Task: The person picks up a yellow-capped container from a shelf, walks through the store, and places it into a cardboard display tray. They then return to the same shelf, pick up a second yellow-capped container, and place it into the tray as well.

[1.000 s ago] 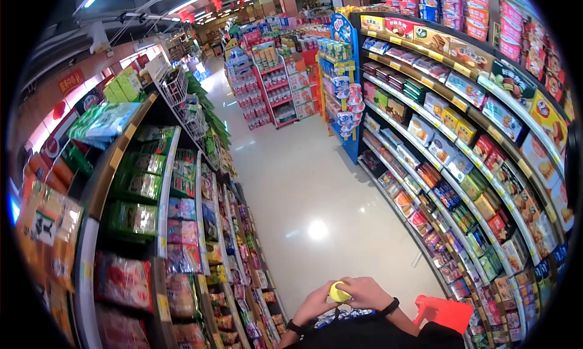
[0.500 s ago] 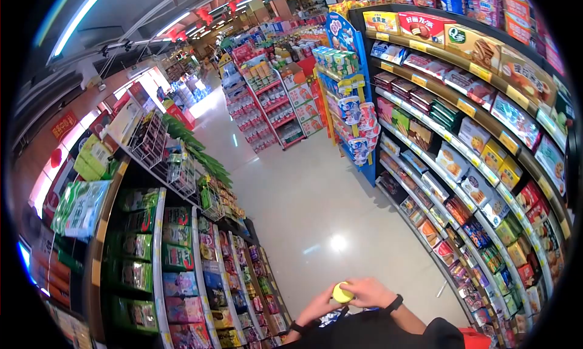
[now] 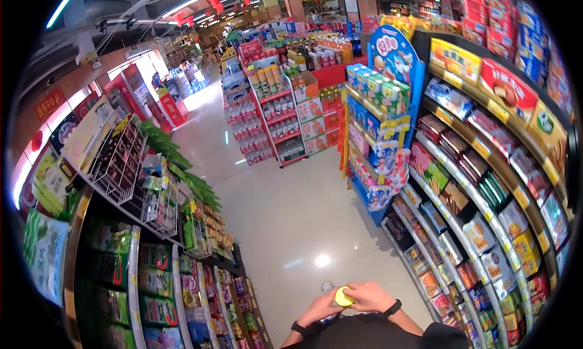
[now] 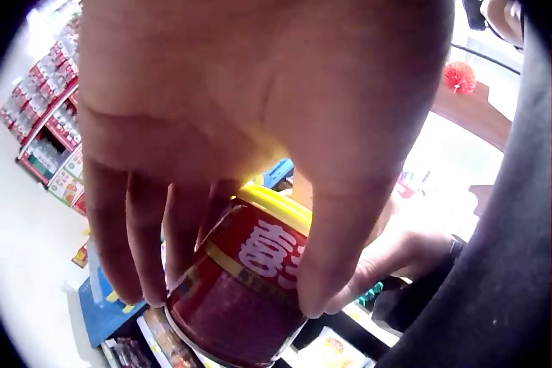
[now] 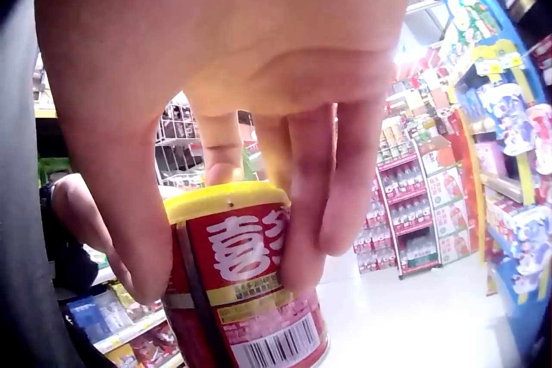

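Both hands hold one red can with a yellow lid [image 3: 344, 297] in front of the body, low in the head view. The left hand [image 3: 319, 308] is on its left side; in the left wrist view, thumb and fingers of the left hand [image 4: 250, 100] curve round the can [image 4: 237, 303]. From the other side the right hand [image 3: 369, 297] grips it. The right wrist view shows the right hand [image 5: 233, 57] with its thumb on one side of the can [image 5: 250, 290] and fingers on the other. White lettering and a barcode show on the red label.
Snack shelves [image 3: 136, 288] run along the left, with wire baskets [image 3: 124, 161] above. More shelves [image 3: 486, 209] line the right, ending at a blue display stand [image 3: 398, 64]. A drinks rack [image 3: 282, 115] stands ahead across the pale floor [image 3: 285, 221].
The view has moved forward along the aisle, so the blue stand and drinks rack look nearer. The red object at the lower right has left the head view. Both hands keep hold of the can.
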The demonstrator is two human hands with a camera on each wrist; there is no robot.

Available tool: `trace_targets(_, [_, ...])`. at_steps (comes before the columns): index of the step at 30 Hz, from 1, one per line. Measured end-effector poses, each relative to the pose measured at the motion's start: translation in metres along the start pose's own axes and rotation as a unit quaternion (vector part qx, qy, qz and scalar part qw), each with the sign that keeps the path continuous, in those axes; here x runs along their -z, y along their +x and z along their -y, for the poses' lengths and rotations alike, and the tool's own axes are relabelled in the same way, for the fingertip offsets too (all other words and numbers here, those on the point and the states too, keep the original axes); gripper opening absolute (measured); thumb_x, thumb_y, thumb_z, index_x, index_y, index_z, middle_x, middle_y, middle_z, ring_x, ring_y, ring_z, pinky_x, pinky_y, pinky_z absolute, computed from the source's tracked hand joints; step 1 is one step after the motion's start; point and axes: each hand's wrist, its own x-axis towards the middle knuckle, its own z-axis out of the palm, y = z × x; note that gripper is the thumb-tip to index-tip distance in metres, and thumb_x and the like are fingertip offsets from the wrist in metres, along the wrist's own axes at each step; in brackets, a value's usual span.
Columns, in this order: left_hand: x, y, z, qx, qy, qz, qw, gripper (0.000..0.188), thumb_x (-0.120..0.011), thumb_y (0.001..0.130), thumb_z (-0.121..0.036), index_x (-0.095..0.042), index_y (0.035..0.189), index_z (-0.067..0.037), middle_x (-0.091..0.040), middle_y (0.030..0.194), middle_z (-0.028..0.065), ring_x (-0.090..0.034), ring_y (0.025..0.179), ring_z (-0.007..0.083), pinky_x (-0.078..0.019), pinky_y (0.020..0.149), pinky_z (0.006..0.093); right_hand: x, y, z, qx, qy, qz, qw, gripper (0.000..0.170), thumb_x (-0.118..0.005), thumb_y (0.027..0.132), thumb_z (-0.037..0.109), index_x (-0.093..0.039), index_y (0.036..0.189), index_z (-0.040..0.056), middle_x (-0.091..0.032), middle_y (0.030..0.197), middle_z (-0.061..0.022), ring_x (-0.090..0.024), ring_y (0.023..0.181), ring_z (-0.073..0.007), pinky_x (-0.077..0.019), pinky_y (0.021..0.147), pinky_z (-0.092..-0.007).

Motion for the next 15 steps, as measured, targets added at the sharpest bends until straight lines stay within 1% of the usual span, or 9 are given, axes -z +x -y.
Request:
trace_targets(3, [0.071,0.055,0.006,-0.078,-0.033,-0.045,0.995,0.072,-0.082,0.094,-0.035,-0.051,0.155,-0.012,-0.072,0.133,0.0213,-0.07,0.124,0.0401,-0.0557,0.102,0.0451,0.038,0.077,-0.028,0.011,-0.01,-0.018,1.0,0.036,-0.079,0.087,0.028,-0.066,0.117,0.0126,-0.072,0.121,-0.01,-0.074,0.094,-0.0375,-0.0594,0.075,-0.0486])
trace_targets(5, [0.122,0.09,-0.012,-0.065,-0.026,-0.05,0.996,0.072,-0.082,0.093,-0.033,-0.052,0.155,-0.011,-0.071,0.137,0.0204,-0.068,0.127,0.0395,-0.0547,0.104,0.0451,0.054,0.126,-0.049,0.021,-0.009,-0.054,0.998,0.036,-0.078,0.086,0.024,-0.065,0.117,0.0116,-0.072,0.119,-0.0111,-0.074,0.094,-0.0382,-0.0589,0.074,-0.0487])
trace_targets(6, [0.147,0.103,-0.02,-0.053,-0.019,-0.051,0.997,0.073,-0.082,0.093,-0.032,-0.052,0.156,-0.011,-0.07,0.139,0.0199,-0.068,0.129,0.0392,-0.0543,0.105,0.045,0.062,0.146,-0.058,0.013,-0.007,-0.058,0.998,0.036,-0.078,0.086,0.024,-0.065,0.117,0.0115,-0.072,0.118,-0.0111,-0.074,0.094,-0.0382,-0.0589,0.075,-0.0487])
trace_targets(7, [0.165,0.119,-0.024,-0.076,-0.016,-0.073,0.994,0.071,-0.083,0.092,-0.032,-0.054,0.154,-0.011,-0.071,0.137,0.0206,-0.068,0.127,0.0399,-0.0545,0.104,0.0459,0.07,0.167,-0.066,0.005,-0.001,-0.063,0.998,0.036,-0.078,0.086,0.024,-0.064,0.117,0.0114,-0.072,0.118,-0.0112,-0.073,0.094,-0.0382,-0.0589,0.075,-0.0486])
trace_targets(9, [0.194,0.147,-0.022,-0.062,-0.018,-0.069,0.996,0.07,-0.083,0.093,-0.031,-0.055,0.153,-0.01,-0.071,0.137,0.0211,-0.068,0.127,0.0404,-0.0547,0.104,0.0459,0.085,0.209,-0.083,0.001,0.005,-0.078,0.997,0.036,-0.078,0.085,0.023,-0.064,0.117,0.0115,-0.072,0.116,-0.0098,-0.073,0.095,-0.0377,-0.059,0.076,-0.0483])
trace_targets(11, [0.223,0.179,-0.009,-0.064,-0.026,-0.073,0.995,0.069,-0.083,0.092,-0.032,-0.056,0.151,-0.01,-0.071,0.134,0.0222,-0.068,0.125,0.0416,-0.0553,0.103,0.0462,0.093,0.246,-0.102,-0.002,0.01,-0.079,0.997,0.037,-0.078,0.085,0.023,-0.064,0.117,0.0124,-0.072,0.116,-0.0085,-0.073,0.095,-0.0368,-0.0591,0.076,-0.0482])
trace_targets(12, [0.237,0.193,-0.001,-0.048,-0.014,-0.062,0.997,0.07,-0.083,0.092,-0.032,-0.055,0.152,-0.009,-0.071,0.135,0.0216,-0.069,0.125,0.0407,-0.055,0.104,0.0455,0.093,0.265,-0.114,-0.003,0.012,-0.081,0.997,0.037,-0.078,0.084,0.022,-0.064,0.117,0.0129,-0.072,0.116,-0.0078,-0.074,0.096,-0.0363,-0.0591,0.077,-0.0482])
trace_targets(14, [0.266,0.223,0.016,-0.017,0.01,-0.041,0.999,0.072,-0.084,0.092,-0.034,-0.055,0.153,-0.009,-0.072,0.136,0.0204,-0.069,0.126,0.039,-0.0544,0.105,0.0442,0.087,0.304,-0.144,-0.003,0.015,-0.056,0.998,0.039,-0.078,0.084,0.024,-0.063,0.119,0.0145,-0.072,0.117,-0.0068,-0.074,0.095,-0.0355,-0.0593,0.077,-0.0484])
trace_targets(15, [0.28,0.241,0.027,-0.014,0.027,-0.04,0.999,0.071,-0.084,0.091,-0.036,-0.056,0.152,-0.011,-0.073,0.133,0.0194,-0.07,0.124,0.0398,-0.0552,0.103,0.0451,0.088,0.325,-0.156,-0.001,0.019,-0.045,0.999,0.04,-0.079,0.084,0.025,-0.063,0.119,0.0147,-0.072,0.116,-0.0068,-0.074,0.095,-0.0355,-0.0594,0.077,-0.0484])
